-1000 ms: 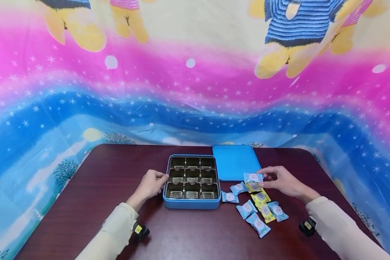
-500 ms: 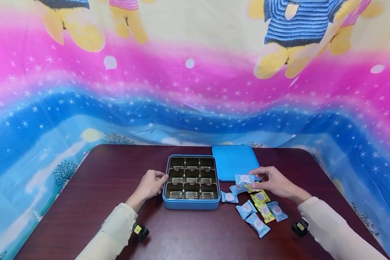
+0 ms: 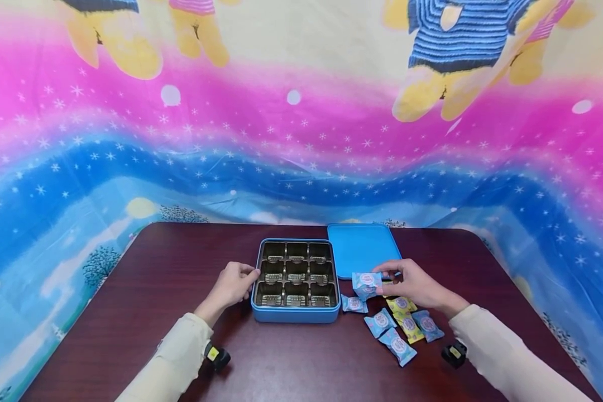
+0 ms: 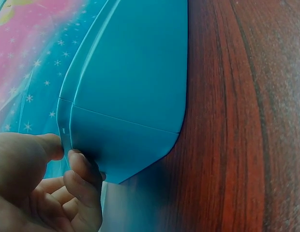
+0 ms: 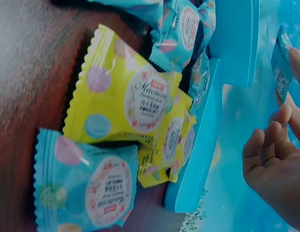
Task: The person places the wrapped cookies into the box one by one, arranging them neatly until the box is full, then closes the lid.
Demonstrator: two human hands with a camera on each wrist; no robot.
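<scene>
My left hand (image 3: 235, 283) pinches the left rim of a blue box (image 3: 296, 316) fitted with a dark divided tray (image 3: 285, 279); its compartments hold nothing. In the left wrist view, the thumb lies on one side of the rim and the curled fingers on the other. Between thumb and fingers, my right hand (image 3: 414, 283) holds a blue macaron packet (image 3: 363, 279), raised over the near edge of the blue lid (image 3: 363, 245). The right wrist view shows this packet (image 5: 282, 67) clear of the pile. Yellow macaron packets (image 5: 126, 92) lie on the table below that hand.
Several blue packets (image 3: 398, 346) lie on the dark wooden table (image 3: 181, 312), right of the box. One small blue packet (image 3: 354, 304) sits close to the box's right side. A printed cloth (image 3: 281, 139) hangs behind the table.
My right hand has moved left with the blue macaron packet, from above the yellow packets towards the box. The left hand stays at the box rim.
</scene>
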